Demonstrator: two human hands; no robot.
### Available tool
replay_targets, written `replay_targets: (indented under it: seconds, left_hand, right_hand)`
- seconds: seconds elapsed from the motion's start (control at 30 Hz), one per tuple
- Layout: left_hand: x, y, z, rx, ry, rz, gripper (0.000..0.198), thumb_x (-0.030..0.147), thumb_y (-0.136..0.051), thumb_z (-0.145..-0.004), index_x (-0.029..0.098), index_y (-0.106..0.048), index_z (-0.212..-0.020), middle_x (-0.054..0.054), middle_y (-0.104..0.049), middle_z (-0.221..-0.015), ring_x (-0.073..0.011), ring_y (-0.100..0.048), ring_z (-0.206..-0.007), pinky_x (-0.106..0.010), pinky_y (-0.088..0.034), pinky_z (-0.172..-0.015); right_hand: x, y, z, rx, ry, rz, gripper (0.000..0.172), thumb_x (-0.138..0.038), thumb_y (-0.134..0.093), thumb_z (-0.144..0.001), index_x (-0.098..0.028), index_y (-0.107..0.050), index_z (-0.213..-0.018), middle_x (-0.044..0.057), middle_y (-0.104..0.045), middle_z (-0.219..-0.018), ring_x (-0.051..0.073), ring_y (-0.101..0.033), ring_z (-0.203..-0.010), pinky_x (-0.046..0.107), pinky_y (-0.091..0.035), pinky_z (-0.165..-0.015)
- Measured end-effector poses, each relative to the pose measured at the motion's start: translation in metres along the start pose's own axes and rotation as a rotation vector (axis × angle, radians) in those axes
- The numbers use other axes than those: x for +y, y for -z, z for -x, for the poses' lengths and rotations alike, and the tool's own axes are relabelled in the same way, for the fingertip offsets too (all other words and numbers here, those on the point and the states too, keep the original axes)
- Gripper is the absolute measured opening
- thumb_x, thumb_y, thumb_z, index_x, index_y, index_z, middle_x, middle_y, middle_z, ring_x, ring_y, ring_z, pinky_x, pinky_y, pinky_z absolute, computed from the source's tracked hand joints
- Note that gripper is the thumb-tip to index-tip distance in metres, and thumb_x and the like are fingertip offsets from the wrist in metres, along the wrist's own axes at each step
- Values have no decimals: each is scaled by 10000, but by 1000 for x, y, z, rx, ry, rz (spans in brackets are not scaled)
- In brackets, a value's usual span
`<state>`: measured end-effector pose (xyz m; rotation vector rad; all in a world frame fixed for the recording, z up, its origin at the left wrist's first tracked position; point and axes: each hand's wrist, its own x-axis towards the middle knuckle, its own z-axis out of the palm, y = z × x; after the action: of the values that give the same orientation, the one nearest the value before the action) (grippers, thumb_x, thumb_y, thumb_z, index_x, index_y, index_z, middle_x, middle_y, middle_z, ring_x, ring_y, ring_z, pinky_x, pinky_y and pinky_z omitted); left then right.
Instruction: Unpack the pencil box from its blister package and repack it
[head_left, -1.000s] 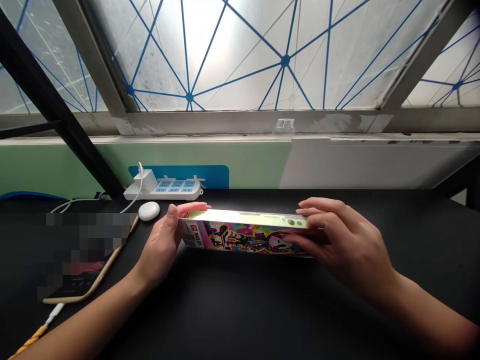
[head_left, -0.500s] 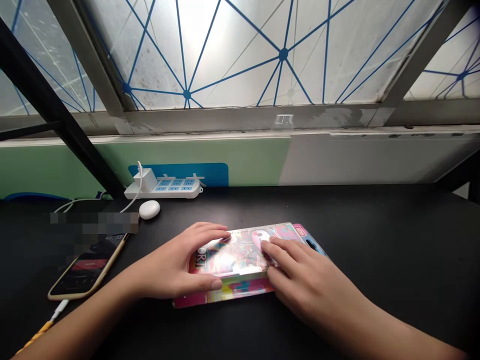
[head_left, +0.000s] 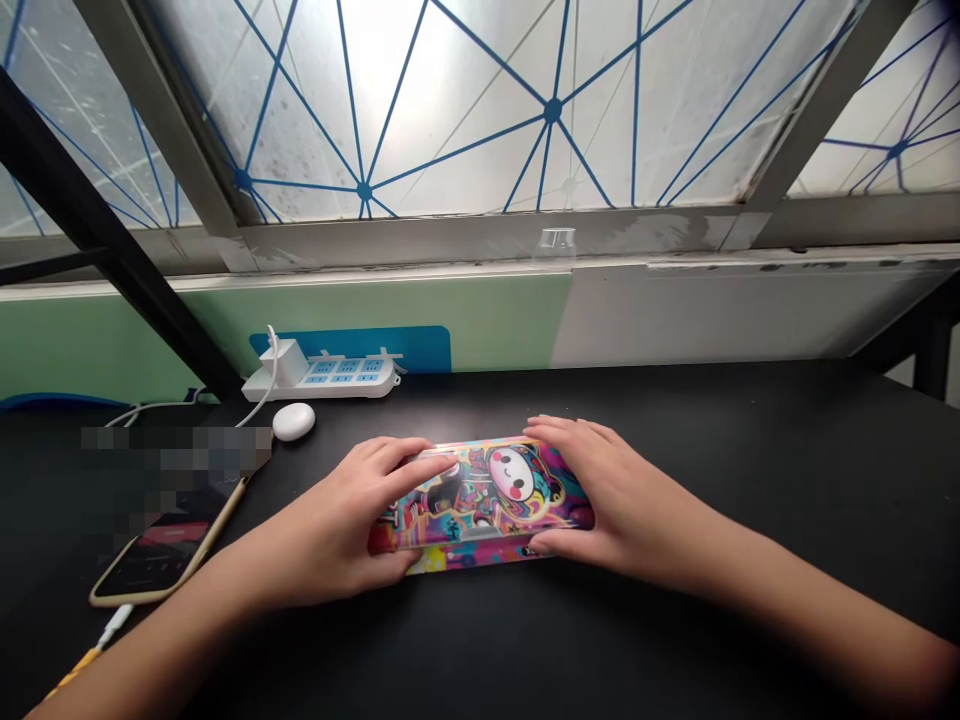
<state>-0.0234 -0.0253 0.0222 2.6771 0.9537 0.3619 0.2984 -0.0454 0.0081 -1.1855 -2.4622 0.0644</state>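
A flat, glossy box (head_left: 517, 478) lies on the dark table, printed in bright colours with a white-faced cartoon figure. My left hand (head_left: 367, 520) holds its left end, fingers over the top face and thumb along the front edge. At the right end, my right hand (head_left: 611, 490) grips the box with fingers over the far edge and thumb at the near edge. A second colourful strip (head_left: 469, 555) shows under the near edge. Whether it is the box's side or a separate piece, I cannot tell. Both ends of the box are partly covered by my hands.
To the left lies a phone (head_left: 161, 550) in a pale case, with a cable (head_left: 112, 625) plugged in. Behind it are a small white rounded case (head_left: 294, 422) and a white power strip (head_left: 349, 378) by the wall. A black slanted bar (head_left: 127, 255) stands at the left.
My right hand has moved from lying over the top face to gripping the right end. The box has turned slightly, and its picture shows more plainly with less glare.
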Motion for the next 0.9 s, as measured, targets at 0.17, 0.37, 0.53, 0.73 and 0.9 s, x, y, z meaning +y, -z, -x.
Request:
replay_targets:
  seconds: [0.17, 0.37, 0.53, 0.73, 0.9]
  left_hand:
    - [-1, -3, 0, 208, -126, -294, 854, 60, -666, -756, 325, -414, -1528, -131, -440, -1491, -368, -445, -1327, -598, -344, -1135]
    - [-1, -7, -2, 340, -256, -478, 672, 77, -599, -894, 349, -453, -1491, -129, -482, -1460, -326, -471, -1321, -576, -321, -1146]
    - [0, -1, -2, 414, -221, -480, 723, 314, -722, -895, 323, -380, -1532, -132, -538, -1443, -343, -487, -1318, -605, -219, -1203]
    - [-9, 8, 1, 484, -150, -444, 659, 343, -738, -891, 282, -440, -1477, -106, -690, -1257, -304, -648, -1137, -568, -313, -1160]
    - [-5, 5, 0, 440, -203, -422, 285, 314, -707, -911, 232, -648, -1178, -74, -748, -1077, -241, -704, -937, -444, -462, -1017]
  right_hand:
    - [14, 10, 0, 25, 38, 107, 908, -606, -781, -748, -197, -386, -1456, 197, -542, -1435, 366, -527, -1323, 585, -397, -1103]
    - [7, 23, 0, 224, 65, 185, 644, -541, -727, -847, -185, -472, -1320, 151, -653, -1216, 311, -624, -1121, 515, -464, -1015]
    - [1, 27, -1, 267, 89, 218, 595, -472, -753, -847, -159, -526, -1299, 134, -661, -1150, 274, -632, -984, 395, -501, -858]
    - [-14, 21, 3, 285, 225, 356, 187, -247, -612, -952, -147, -613, -1110, 107, -703, -981, 229, -635, -782, 352, -477, -715]
    - [-16, 10, 2, 276, 216, 378, 165, -147, -521, -959, -141, -612, -1097, 116, -739, -1014, 245, -679, -826, 366, -504, -723]
